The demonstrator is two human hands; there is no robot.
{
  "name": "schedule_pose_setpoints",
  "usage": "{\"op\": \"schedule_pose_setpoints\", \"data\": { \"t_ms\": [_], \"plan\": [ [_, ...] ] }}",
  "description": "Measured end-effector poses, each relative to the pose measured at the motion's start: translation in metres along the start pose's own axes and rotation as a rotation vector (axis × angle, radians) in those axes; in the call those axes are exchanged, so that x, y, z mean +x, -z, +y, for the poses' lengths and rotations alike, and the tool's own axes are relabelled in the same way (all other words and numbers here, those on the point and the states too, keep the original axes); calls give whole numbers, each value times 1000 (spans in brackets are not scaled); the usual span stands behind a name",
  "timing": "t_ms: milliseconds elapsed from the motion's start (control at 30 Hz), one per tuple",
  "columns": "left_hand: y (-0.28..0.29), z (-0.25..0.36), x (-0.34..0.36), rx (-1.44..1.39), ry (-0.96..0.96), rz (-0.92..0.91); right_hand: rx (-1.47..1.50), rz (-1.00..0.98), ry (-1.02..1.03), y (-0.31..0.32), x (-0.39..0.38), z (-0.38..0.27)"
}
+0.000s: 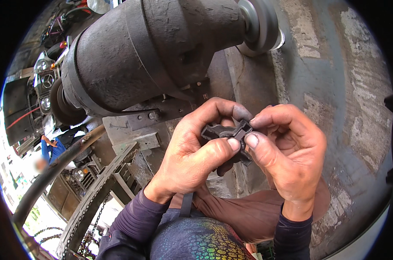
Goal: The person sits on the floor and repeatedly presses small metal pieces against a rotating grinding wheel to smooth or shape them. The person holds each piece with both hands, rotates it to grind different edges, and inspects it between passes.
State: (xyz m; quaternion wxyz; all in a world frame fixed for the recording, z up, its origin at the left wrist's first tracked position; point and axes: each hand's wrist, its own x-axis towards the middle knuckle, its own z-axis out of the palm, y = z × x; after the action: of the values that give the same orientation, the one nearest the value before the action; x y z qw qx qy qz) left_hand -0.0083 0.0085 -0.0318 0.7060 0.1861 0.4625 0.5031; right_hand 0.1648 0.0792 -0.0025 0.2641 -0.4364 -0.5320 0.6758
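Between my two hands is a small dark moulded part (226, 131) with a raised rectangular socket and irregular edges. My left hand (197, 151) grips it, thumb pressed on its near face and fingers curled behind. The thumb and index finger of my right hand (287, 151) pinch the socket end, where the tips meet the part. Whether a smaller piece sits in the socket I cannot tell. Just beyond my hands stands a large grey bench grinder (157, 47), with a wheel (259, 24) at its right end and another wheel (63, 102) at the left.
The grinder rests on a metal stand (151, 141). A worn grey wall (326, 73) rises to the right. At left, a slanting pipe (58, 171), a chain (81, 216) and a metal frame (101, 190) stand near. Farther off are vehicles (42, 86) and a person in blue (53, 149).
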Motion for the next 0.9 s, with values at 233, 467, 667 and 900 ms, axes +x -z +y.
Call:
{"op": "schedule_pose_setpoints", "data": {
  "t_ms": [233,467,667,900],
  "plan": [
    [-4,-3,-1,27,-9,14,-33,-4,19,4,0,1],
    [1,2,0,-62,44,-14,-33,-2,12,1,1,3],
    [0,1,0,-175,71,-15,-48,3,46,1,1,4],
    [0,3,0,-234,108,-46,-37,10,29,1,-1,4]
  ]
}}
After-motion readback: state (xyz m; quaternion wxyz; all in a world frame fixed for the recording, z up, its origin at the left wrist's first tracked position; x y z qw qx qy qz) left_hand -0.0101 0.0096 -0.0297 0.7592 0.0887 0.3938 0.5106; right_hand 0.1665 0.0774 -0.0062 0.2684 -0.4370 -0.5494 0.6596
